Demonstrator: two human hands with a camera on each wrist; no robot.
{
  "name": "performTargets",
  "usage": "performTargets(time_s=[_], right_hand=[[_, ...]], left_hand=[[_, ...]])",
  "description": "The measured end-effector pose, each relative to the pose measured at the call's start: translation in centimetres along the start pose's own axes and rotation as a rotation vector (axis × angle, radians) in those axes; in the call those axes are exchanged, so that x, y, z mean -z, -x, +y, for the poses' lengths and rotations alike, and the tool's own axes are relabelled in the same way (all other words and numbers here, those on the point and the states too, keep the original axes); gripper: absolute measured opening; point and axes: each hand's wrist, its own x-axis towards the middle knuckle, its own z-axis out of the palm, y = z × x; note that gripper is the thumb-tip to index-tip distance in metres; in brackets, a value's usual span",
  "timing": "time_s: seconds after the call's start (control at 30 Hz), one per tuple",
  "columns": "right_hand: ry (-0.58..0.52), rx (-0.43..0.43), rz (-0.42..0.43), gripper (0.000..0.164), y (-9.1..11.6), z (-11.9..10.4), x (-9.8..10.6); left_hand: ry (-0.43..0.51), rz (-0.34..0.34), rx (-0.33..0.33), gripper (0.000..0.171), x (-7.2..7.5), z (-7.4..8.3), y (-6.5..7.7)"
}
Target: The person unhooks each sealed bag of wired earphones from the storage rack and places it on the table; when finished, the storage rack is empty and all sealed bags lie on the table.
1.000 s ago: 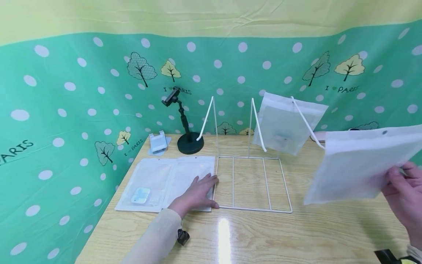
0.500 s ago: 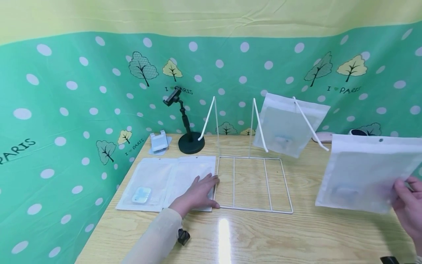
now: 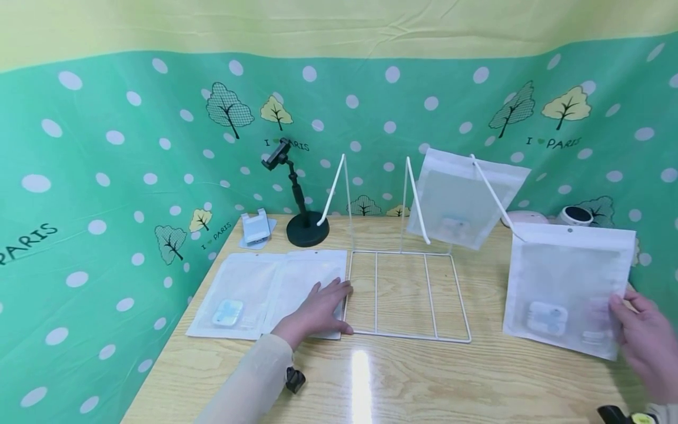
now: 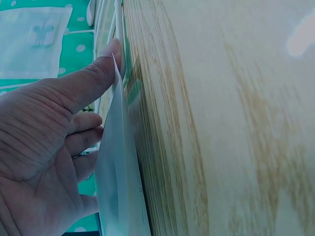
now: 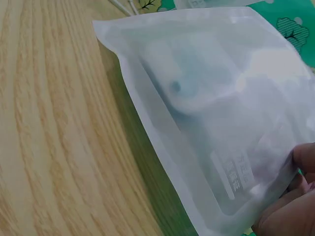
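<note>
My right hand (image 3: 647,334) pinches the right edge of a frosted white zip pouch (image 3: 561,277), thumb on the near face. A pale blue-white item (image 3: 548,318) shows through its lower left. The pouch's hanging hole faces up, and its top left corner overlaps the tip of the right arm of a white wire rack (image 3: 408,337). My left hand (image 3: 319,311) rests with fingers extended across the rack's left base wire and a flat pouch (image 3: 303,277). In the left wrist view, the thumb (image 4: 91,81) lies by that pouch's edge. Another pouch (image 3: 450,194) hangs on the right arm.
Another flat pouch (image 3: 243,282) lies at the left. Behind it stand a light blue phone stand (image 3: 255,228) and a black phone holder (image 3: 304,229). At the back right are a white cylindrical object (image 3: 576,215) and a pale rounded object (image 3: 529,217).
My right hand has lowered its pouch and turned it to face me more squarely, then moved it slightly left toward the rack arm's tip. The left hand has stayed in place.
</note>
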Motion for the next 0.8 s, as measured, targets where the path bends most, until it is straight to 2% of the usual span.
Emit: performTargets(time_s=[0.1, 0.13, 0.2, 0.3, 0.37, 0.47, 0.57, 0.8], right_hand=[[0.272, -0.103, 0.071, 0.005, -0.7, 0.1, -0.1], [0.366, -0.136, 0.089, 0.01, -0.9, 0.1, -0.1], [0.534, -0.185, 0.111, 0.027, -1.5, 0.3, -0.2], [0.66, -0.253, 0.124, 0.062, -2.2, 0.7, -0.6], [0.695, -0.291, 0.117, 0.079, -2.5, 0.9, -0.9], [0.707, -0.332, 0.087, 0.089, -2.7, 1.1, -1.4], [0.709, -0.347, 0.057, 0.093, -2.6, 0.8, -2.1], [0.766, -0.284, -0.041, 0.097, -2.3, 1.0, -3.0]], left_hand=[[0.002, -0.001, 0.001, 0.092, 0.0, 0.0, 0.0], [0.002, -0.003, 0.001, 0.092, 0.1, 0.0, 0.1], [0.001, 0.0, -0.001, 0.092, 0.1, 0.1, 0.1], [-0.003, 0.0, -0.003, 0.092, 0.1, 0.1, 0.0], [-0.006, 0.003, -0.005, 0.092, 0.0, 0.0, 0.0], [-0.007, 0.004, -0.003, 0.092, -0.1, 0.0, -0.1], [-0.007, 0.006, -0.005, 0.093, -0.1, 0.0, -0.1], [-0.01, 0.005, -0.001, 0.092, 0.0, 0.1, -0.1]])
